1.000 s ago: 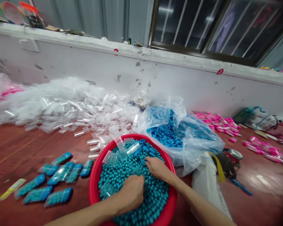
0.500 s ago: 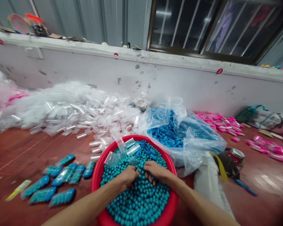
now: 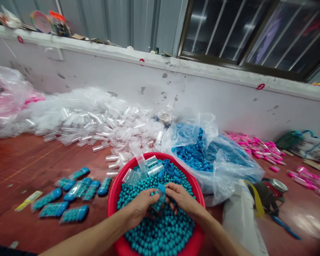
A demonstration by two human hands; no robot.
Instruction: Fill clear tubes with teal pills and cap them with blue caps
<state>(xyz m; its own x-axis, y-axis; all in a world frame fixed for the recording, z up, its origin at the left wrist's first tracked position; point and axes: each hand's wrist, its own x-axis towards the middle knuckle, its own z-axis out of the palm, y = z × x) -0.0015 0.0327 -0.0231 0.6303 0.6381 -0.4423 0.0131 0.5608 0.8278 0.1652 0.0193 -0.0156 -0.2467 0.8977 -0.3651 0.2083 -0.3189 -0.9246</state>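
L. hand: fingers closed round 1 clear tube w/ teal beads inside, held above bead heap in red basin. R. hand: thumb & fingers pinching 1 blue cap at tube's upper end; whether seated, can't tell. Adj.: unfilled tubes & loose caps, atop beads, far side. Risks (est.): cap skewed if pressed off-line; beads spilt if tube tips uncapped; wall buckled if L. grip too hard.
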